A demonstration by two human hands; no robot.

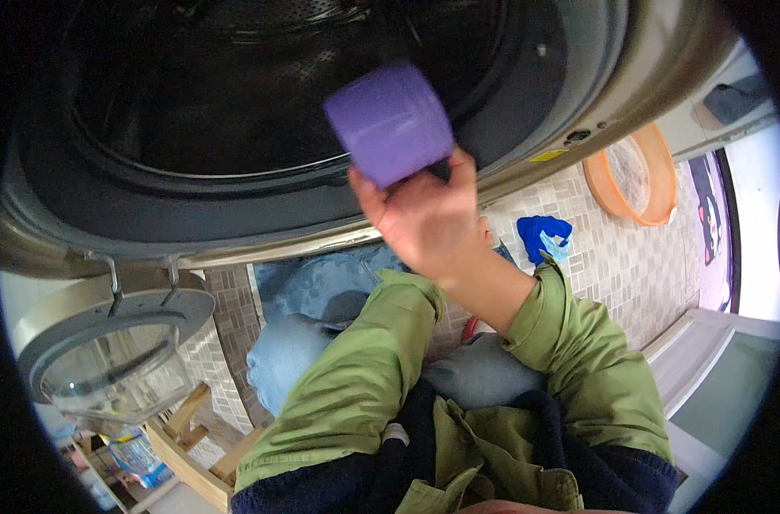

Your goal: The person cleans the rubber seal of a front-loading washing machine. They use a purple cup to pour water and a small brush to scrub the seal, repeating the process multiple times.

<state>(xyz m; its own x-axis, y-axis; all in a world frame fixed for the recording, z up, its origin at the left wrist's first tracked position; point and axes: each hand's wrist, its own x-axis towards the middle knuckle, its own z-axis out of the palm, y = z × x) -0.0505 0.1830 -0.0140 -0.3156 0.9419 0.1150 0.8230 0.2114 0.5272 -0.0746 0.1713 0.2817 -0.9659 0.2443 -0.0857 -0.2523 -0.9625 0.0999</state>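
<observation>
My right hand (422, 218) grips a purple cylindrical container (396, 122), slightly blurred, between thumb and fingers. It is held up at the mouth of a front-loading washing machine, in front of the dark drum (236, 96) and the grey door seal (287, 212). The drum's inside is mostly in shadow. My left arm, in a green sleeve (358, 366), reaches up beneath my right wrist, and the left hand is largely hidden there. A bit of skin to the right of the wrist may be its fingertips; what it holds does not show.
The machine's round glass door (113, 372) hangs open at lower left, near a wooden stool (191, 450). Bluish patterned fabric (313, 283) lies below the machine. On the tiled floor (621, 276) are a bright blue cloth (534, 236) and an orange basin (599, 183).
</observation>
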